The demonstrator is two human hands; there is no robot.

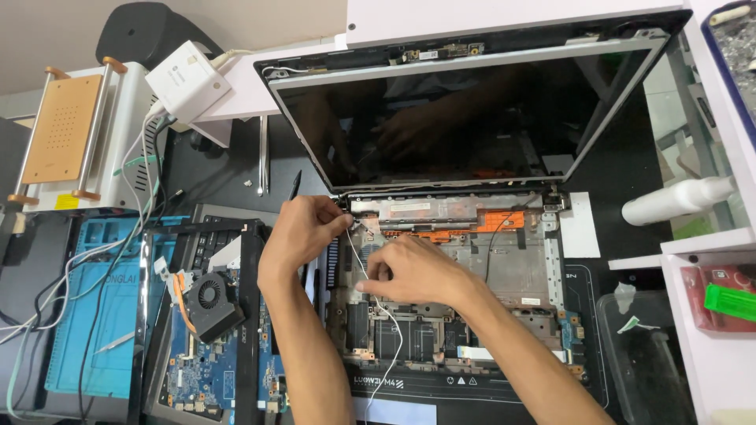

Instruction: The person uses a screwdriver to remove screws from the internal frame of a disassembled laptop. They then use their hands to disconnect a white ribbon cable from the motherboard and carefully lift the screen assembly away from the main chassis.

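Cluttered black repair bench [614,165]. Left hand [303,228] pinches thin white antenna wire [391,346] at hinge corner of gutted grey laptop base [520,267]; right hand [413,271], fingers curled, presses it down mid-chassis. Best kept taut, seated in channel.

1. Thin white cable [391,346]: slack, curving down across the laptop base [472,275] from its upper left corner near the hinge to below its front edge; upper end pinched between fingers.
2. Laptop base: stripped of keyboard and top cover, lying flat, grey metal frame with orange strips along the back, blue board bits at the right edge; bezel-less dark screen [449,110] upright behind it, still hinged.
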